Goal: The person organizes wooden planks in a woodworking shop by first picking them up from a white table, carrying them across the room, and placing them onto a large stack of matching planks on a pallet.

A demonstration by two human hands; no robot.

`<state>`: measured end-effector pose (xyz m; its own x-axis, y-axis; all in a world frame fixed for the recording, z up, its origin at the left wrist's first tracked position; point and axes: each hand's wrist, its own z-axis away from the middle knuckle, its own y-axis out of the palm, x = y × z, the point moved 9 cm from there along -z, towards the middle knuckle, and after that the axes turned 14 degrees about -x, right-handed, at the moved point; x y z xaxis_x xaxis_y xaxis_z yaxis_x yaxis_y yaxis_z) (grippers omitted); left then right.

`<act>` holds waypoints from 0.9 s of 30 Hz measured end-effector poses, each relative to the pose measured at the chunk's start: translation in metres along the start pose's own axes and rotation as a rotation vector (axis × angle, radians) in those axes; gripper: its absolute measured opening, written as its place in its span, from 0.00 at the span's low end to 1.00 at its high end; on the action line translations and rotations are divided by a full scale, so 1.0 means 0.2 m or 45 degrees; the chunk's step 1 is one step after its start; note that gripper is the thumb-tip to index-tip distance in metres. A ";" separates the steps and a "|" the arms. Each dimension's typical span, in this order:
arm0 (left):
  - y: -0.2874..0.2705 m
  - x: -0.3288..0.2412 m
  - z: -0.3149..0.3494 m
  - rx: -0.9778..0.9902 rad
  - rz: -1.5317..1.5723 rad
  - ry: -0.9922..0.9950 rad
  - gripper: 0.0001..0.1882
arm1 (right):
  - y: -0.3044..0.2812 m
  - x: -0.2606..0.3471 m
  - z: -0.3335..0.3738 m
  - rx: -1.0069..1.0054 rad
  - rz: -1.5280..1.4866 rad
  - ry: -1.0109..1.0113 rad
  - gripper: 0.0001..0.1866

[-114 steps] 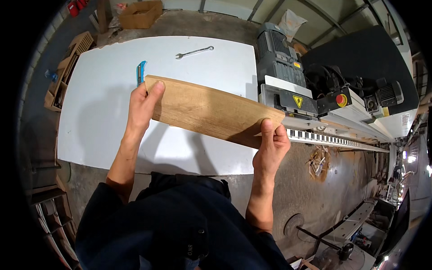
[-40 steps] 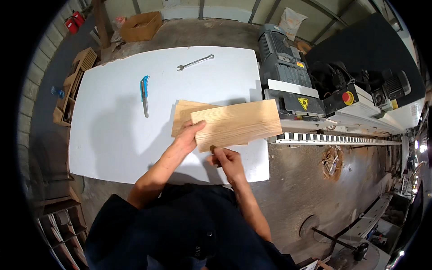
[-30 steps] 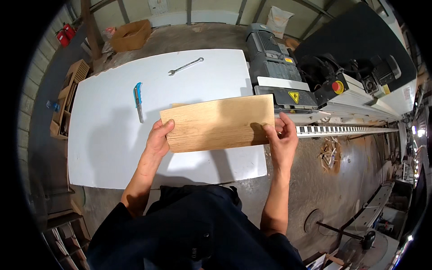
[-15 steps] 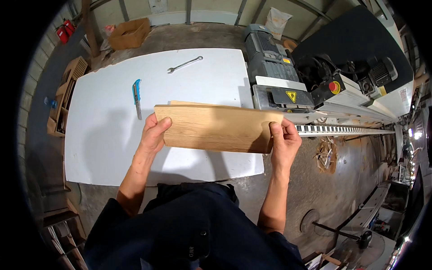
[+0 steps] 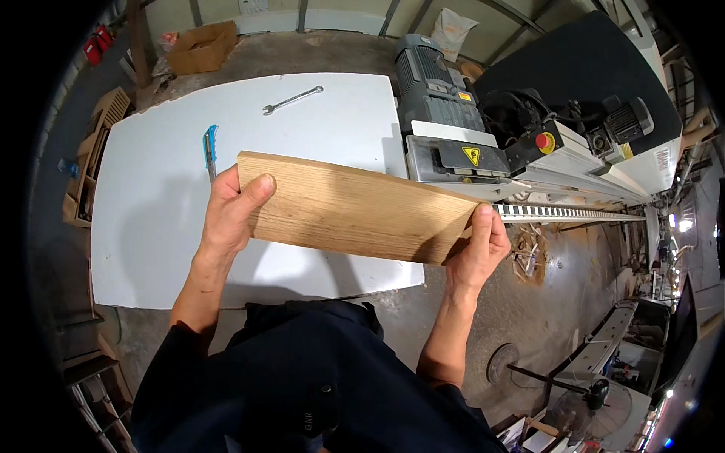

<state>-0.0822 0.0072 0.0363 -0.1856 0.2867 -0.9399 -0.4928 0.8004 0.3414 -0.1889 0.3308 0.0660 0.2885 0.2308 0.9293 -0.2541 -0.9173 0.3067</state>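
Observation:
A flat wooden board (image 5: pixel 351 208) with visible grain is held up above the white tabletop (image 5: pixel 151 226), its right end tilted lower than its left. My left hand (image 5: pixel 232 208) grips the left end, thumb on the near face and fingers behind. At the other end my right hand (image 5: pixel 479 245) clasps the board near its upper right corner, thumb on the face. Whether a second board lies behind it is hidden. Beyond my left hand a blue utility knife (image 5: pixel 211 149) rests on the table, its lower part covered by the hand. Farther back lies a metal combination wrench (image 5: pixel 293 100).
To the table's right stands a machine with a grey motor (image 5: pixel 438 83), a red stop button (image 5: pixel 544 143) and a toothed rail (image 5: pixel 574 214). A cardboard box (image 5: pixel 202 47) sits on the floor behind. At lower right is a standing fan (image 5: pixel 593 404); wooden shelving (image 5: pixel 94 162) lines the left.
The board has come closer and tilted, its left end rising and its right end dropping. A second board edge seen behind it is now out of sight. Both hands keep their hold.

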 end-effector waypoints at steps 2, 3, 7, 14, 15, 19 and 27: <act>0.02 -0.02 0.01 0.006 0.011 0.036 0.16 | -0.01 0.02 0.00 -0.039 -0.005 -0.020 0.12; 0.02 -0.04 0.01 0.000 0.010 0.037 0.16 | -0.02 0.03 0.00 -0.066 -0.006 -0.058 0.12; 0.06 -0.06 0.02 -0.001 0.011 0.011 0.15 | -0.06 0.01 -0.03 -0.053 -0.020 -0.079 0.12; 0.14 -0.10 0.03 0.053 -0.048 -0.076 0.14 | -0.07 -0.02 -0.02 -0.111 -0.016 0.003 0.14; 0.14 -0.10 0.02 0.036 -0.055 -0.066 0.14 | -0.07 -0.02 -0.02 -0.114 0.005 -0.004 0.15; 0.13 -0.14 0.02 0.046 -0.120 0.042 0.13 | -0.05 -0.01 0.01 -0.084 0.025 -0.108 0.16; 0.09 -0.16 -0.02 0.038 -0.220 0.395 0.13 | -0.08 -0.01 -0.03 -0.009 -0.011 -0.306 0.19</act>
<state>-0.0883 0.0116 0.0722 -0.3533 -0.0243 -0.9352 -0.5152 0.8395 0.1728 -0.1909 0.3460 0.0597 0.5019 0.1540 0.8511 -0.2570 -0.9130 0.3168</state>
